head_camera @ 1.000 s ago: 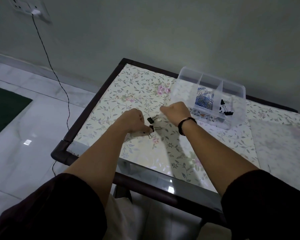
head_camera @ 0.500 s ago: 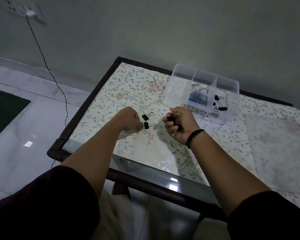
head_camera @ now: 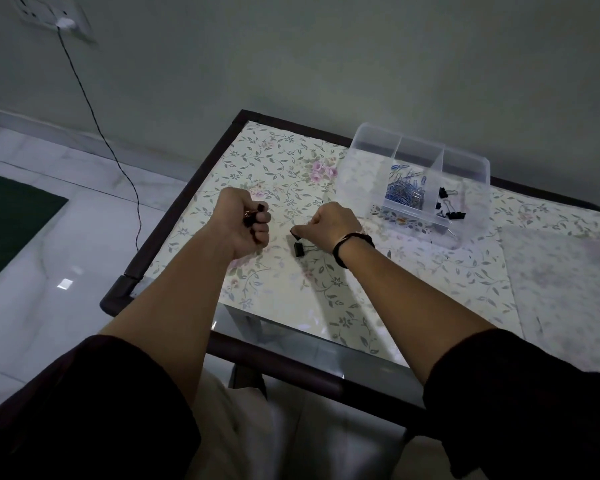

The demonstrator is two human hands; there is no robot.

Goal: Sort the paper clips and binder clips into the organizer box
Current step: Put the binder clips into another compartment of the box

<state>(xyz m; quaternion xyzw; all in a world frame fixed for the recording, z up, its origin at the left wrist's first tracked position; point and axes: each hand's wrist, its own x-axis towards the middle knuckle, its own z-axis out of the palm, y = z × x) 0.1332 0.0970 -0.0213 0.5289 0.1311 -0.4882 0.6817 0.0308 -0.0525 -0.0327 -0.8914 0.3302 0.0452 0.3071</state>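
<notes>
My left hand (head_camera: 245, 225) is a raised fist shut on black binder clips (head_camera: 257, 212) that stick out between the fingers. My right hand (head_camera: 333, 223) rests low on the floral table (head_camera: 278, 161), and its fingertips pinch a small black binder clip (head_camera: 293, 232). Another black binder clip (head_camera: 298, 249) lies on the table just below those fingertips. The clear organizer box (head_camera: 471, 216) stands to the right of my right hand. Its middle compartment holds blue paper clips (head_camera: 405, 194) and its right one holds black binder clips (head_camera: 448, 206).
The table's dark frame (head_camera: 174, 223) runs along its left and near edges. A pale translucent sheet (head_camera: 561, 271) covers the table's right part. A black cable (head_camera: 94, 112) hangs from a wall socket (head_camera: 54, 15) at the left. A green rug (head_camera: 11, 220) lies on the floor.
My left hand lifted off the table and turned up with clips in its fist. My right hand dropped from mid-air to the clips on the table. Only one loose clip lies there now.
</notes>
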